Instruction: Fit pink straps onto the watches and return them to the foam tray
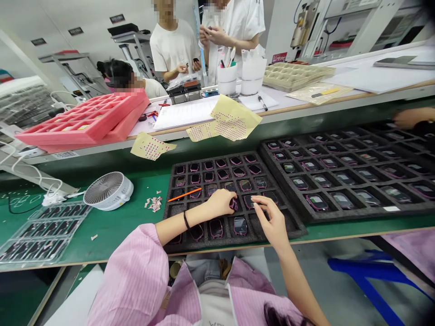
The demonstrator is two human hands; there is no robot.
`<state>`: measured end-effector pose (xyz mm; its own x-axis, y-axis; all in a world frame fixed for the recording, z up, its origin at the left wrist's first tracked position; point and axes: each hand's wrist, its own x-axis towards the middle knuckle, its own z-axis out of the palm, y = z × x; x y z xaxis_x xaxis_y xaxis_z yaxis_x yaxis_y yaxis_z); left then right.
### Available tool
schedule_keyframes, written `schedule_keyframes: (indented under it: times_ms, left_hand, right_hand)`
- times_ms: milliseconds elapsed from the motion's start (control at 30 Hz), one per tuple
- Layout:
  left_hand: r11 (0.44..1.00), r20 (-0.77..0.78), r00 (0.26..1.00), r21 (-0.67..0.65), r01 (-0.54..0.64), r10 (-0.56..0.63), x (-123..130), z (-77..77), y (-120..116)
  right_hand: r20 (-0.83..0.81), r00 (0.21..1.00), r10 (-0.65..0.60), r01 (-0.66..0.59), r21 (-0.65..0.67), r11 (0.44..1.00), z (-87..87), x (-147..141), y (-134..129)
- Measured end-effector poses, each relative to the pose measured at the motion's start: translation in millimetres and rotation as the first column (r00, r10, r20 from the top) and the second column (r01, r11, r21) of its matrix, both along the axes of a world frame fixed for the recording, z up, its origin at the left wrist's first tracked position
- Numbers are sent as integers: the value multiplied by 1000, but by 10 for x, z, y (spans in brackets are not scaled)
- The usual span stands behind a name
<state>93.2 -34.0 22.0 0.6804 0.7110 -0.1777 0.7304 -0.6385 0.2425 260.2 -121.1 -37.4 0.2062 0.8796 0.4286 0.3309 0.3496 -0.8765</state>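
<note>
My left hand (217,203) rests over a black foam tray (287,227), its fingertips pinching a small dark screen module with a pink rim (233,204). My right hand (272,220) hangs just beside it, fingers curled and nothing visible in them, its fingertips close to another pink-rimmed module (249,201). Rows of similar modules sit in the tray's square pockets. An orange stylus (184,194) lies across the tray's left side. A second foam tray of modules (346,206) stands to the right.
On the green bench are a white fan (108,191), paper scraps (153,203) and a clear plastic tray (44,235). Beyond stand a pink foam tray (84,122), sheets of pink dots (234,118) and several co-workers. A hand (411,117) reaches in at right.
</note>
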Motion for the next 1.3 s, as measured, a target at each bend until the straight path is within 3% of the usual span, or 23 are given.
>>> schedule_keyframes:
  times_ms: [100, 200, 300, 367, 467, 533, 633, 700, 733, 833, 900, 1067, 1300]
  left_hand:
    - [1000, 143, 990, 7, -23, 22, -165, 21, -45]
    - [989, 229, 971, 114, -92, 64, -346, 82, -198]
    - [977, 214, 974, 175, -118, 79, -524, 153, -436]
    - [975, 174, 981, 189, -120, 87, -638, 181, -596]
    - [969, 182, 974, 185, -165, 131, -834, 187, -761]
    - [973, 280, 950, 145, -181, 135, -1027, 185, -795]
    - [976, 481, 861, 47, -214, 165, -1467, 168, -736]
    - [920, 539, 773, -7, -392, 333, -1823, 114, -646]
    - [855, 531, 719, -20, -518, 448, -1995, 66, -593]
    - [615, 354, 579, 14, -789, 735, -2389, -142, -439]
    - [525, 262, 510, 18, -851, 819, -2522, -293, -359]
    - [500, 223, 480, -38, -865, 848, -2615, -513, -243]
    - [529, 185, 508, -92, -843, 841, -2704, -565, -184]
  right_hand:
    - [-169, 985, 29, -51, -127, 991, -75, -157, 47]
    - [-349, 918, 188, -276, -222, 935, -96, -405, 77]
    - [-456, 819, 348, -482, -218, 849, -52, -734, 81]
    - [-456, 798, 395, -528, -212, 822, -13, -967, 88]
    - [-455, 794, 403, -536, -212, 817, 29, -1281, 110]
    - [-512, 776, 367, -534, -225, 815, 57, -1434, 126]
    - [-703, 653, 281, -623, -288, 727, 122, -1544, 148]
    - [-835, 512, 203, -708, -276, 650, 178, -1557, 166]
    - [-881, 444, 164, -735, -253, 629, 206, -1556, 176]
    - [-943, 326, 71, -745, -210, 633, 277, -1566, 197]
    - [-952, 303, 39, -744, -211, 634, 310, -1594, 198]
    - [-954, 300, 26, -747, -218, 628, 364, -1676, 178]
    - [-950, 307, 51, -723, -198, 662, 384, -1721, 179]
